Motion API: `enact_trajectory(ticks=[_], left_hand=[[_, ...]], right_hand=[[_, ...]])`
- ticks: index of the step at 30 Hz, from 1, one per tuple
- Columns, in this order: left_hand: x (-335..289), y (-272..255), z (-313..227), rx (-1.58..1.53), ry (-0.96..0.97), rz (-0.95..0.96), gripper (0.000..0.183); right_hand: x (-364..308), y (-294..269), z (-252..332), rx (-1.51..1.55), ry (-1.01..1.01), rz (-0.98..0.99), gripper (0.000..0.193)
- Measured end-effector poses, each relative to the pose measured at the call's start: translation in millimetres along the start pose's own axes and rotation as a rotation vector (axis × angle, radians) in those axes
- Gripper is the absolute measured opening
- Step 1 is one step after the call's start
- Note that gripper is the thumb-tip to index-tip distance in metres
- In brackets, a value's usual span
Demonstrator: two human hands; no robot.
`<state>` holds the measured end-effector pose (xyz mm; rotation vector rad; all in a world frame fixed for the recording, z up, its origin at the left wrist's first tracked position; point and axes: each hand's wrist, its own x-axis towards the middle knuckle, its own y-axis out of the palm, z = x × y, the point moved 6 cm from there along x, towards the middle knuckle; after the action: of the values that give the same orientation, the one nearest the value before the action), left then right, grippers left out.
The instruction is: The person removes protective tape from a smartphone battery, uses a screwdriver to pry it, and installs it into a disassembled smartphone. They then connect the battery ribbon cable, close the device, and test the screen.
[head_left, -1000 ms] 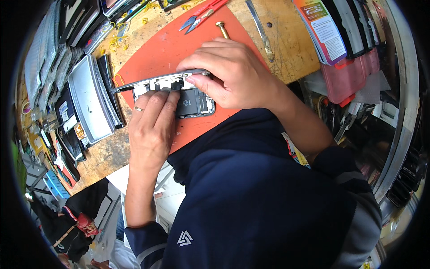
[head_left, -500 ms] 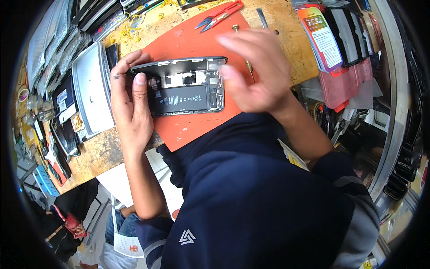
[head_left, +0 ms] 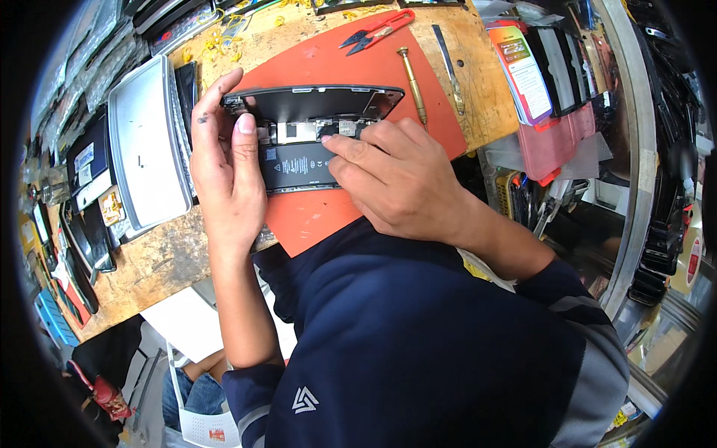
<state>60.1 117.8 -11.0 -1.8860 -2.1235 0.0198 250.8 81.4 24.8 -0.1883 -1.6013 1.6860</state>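
An opened smartphone [head_left: 295,159] lies on an orange mat [head_left: 299,220], its black battery and board exposed. Its screen panel [head_left: 328,104] stands tilted up along the far edge. My left hand [head_left: 230,168] grips the left end, thumb on the near side and fingers behind the panel. Over the right half is my right hand [head_left: 407,175], fingers curled and the index fingertip on the inner parts just above the battery. Its thumb is hidden, so anything held there cannot be made out. The hand covers the phone's lower right corner.
Beyond the phone lie red-handled thread snips [head_left: 377,33], a brass screwdriver [head_left: 412,86] and a metal pry tool [head_left: 448,71]. A white plastic tray [head_left: 149,142] stands at left. Boxed phone accessories [head_left: 523,75] sit at right. A person's jeans-clad leg [head_left: 202,396] shows at lower left.
My right hand has come down from beyond the phone's right end onto its inner parts. The screen panel's right end now stands farther out from the phone body.
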Motion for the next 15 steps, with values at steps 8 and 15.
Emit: enact_trajectory(ticks=[8,15], left_hand=[[0.0,-0.9,0.3,0.151,0.032,-0.013,0.037],[1.9,-1.1,-6.8,0.235,0.121,-0.033,0.035]], right_hand=[[26.5,4.5,6.0,0.184,0.111,0.260,0.016],[22.4,4.0,1.9,0.190,0.139,0.242,0.018]])
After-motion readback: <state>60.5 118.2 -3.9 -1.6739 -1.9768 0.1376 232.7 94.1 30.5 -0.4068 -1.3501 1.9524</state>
